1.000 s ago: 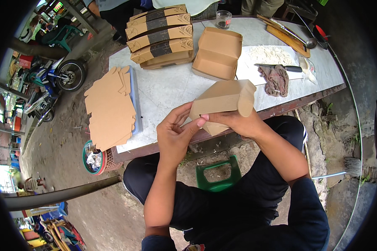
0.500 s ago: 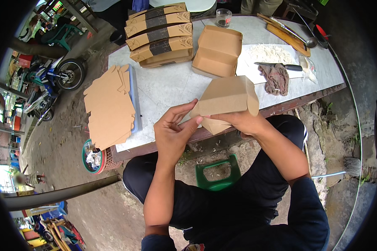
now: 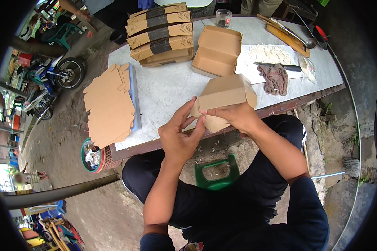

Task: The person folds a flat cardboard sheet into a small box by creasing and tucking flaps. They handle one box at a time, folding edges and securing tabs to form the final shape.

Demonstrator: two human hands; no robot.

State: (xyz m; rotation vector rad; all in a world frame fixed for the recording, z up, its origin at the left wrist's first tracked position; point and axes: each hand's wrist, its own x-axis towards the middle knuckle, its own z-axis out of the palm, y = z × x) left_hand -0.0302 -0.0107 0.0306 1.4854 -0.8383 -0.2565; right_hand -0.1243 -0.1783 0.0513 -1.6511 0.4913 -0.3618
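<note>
Cardboard box (image 3: 226,96), plain brown and partly folded, is held up over the near edge of the surface (image 3: 159,88). The right hand (image 3: 234,117) grasps its near side, thumb pointing left, the other fingers mostly hidden — apparently bearing the box to keep it firm. The left hand (image 3: 182,136) pinches the left corner between thumb and fingers, likely to control the flap (image 3: 215,124) below. Flat cardboard blanks (image 3: 109,106) lie stacked at the left, handy to that side. Banded boxes (image 3: 159,47) stand close together at the far side — presumably to save room — with an open box (image 3: 218,47) just beside them.
</note>
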